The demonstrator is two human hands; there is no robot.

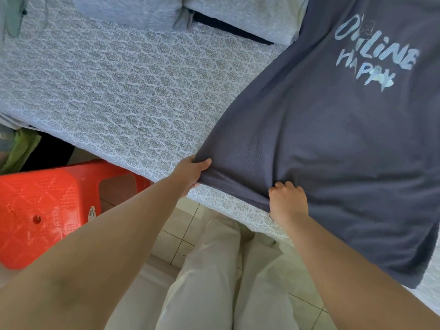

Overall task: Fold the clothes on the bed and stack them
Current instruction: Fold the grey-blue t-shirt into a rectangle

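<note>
A dark grey T-shirt [333, 139] with pale lettering lies spread over the right side of the bed [119, 91], print side up. Its hem reaches the bed's near edge. My left hand [192, 172] grips the hem's left corner, thumb on top of the cloth. My right hand [288, 201] grips the hem a short way to the right, fingers curled into the fabric. The cloth bunches between the two hands.
A red plastic stool [47, 210] stands on the tiled floor at the left, close to the bed. Grey pillows [250, 17] lie at the far end of the patterned sheet. My legs in pale trousers [214, 282] are below the bed edge. A green item [19, 151] sits far left.
</note>
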